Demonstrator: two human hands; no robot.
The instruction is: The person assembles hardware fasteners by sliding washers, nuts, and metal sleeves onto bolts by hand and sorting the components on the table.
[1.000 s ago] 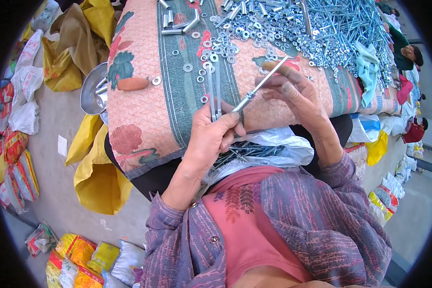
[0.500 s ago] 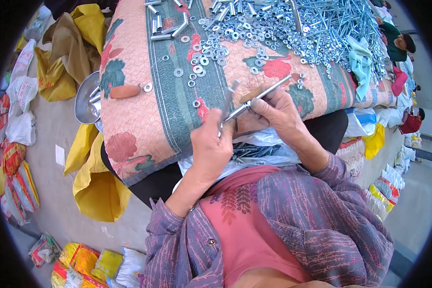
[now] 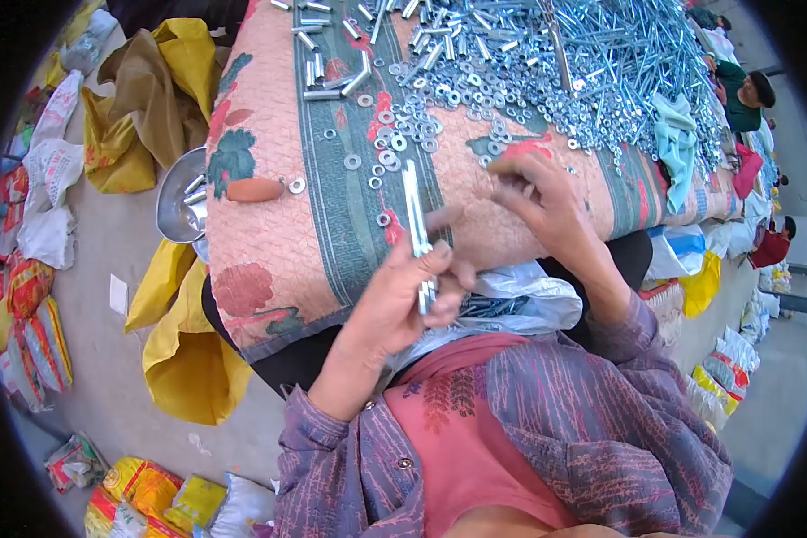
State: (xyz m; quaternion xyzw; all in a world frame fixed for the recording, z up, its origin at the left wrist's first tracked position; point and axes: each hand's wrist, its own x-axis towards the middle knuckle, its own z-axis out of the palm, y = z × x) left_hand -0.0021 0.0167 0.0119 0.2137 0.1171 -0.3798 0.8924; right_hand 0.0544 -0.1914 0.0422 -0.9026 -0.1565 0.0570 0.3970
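My left hand (image 3: pixel 399 291) is closed round a small bundle of long shiny metal bolts (image 3: pixel 415 211), held upright above the near edge of the cloth-covered work surface. Thicker sleeve-like ends show below my thumb. To the right, my right hand (image 3: pixel 551 206) hovers over the cloth, fingers bent and apart, with nothing visible in them. A brownish covering shows at one fingertip. Just beyond it lie loose washers (image 3: pixel 498 134), and other washers (image 3: pixel 398 143) are scattered left of them. Metal sleeves (image 3: pixel 332 92) lie farther back on the green stripe.
A large heap of bolts and nuts (image 3: pixel 637 54) covers the far right, with a pale green cloth (image 3: pixel 675 134) on its edge. A metal bowl (image 3: pixel 181 202) with sleeves stands left, near a brown oval piece (image 3: pixel 254 190). A plastic bag (image 3: pixel 529 296) lies at my lap.
My right hand has let go of the bolt and moved up and right, toward the washers. My left hand now holds the bolts upright, where one was slanted between both hands.
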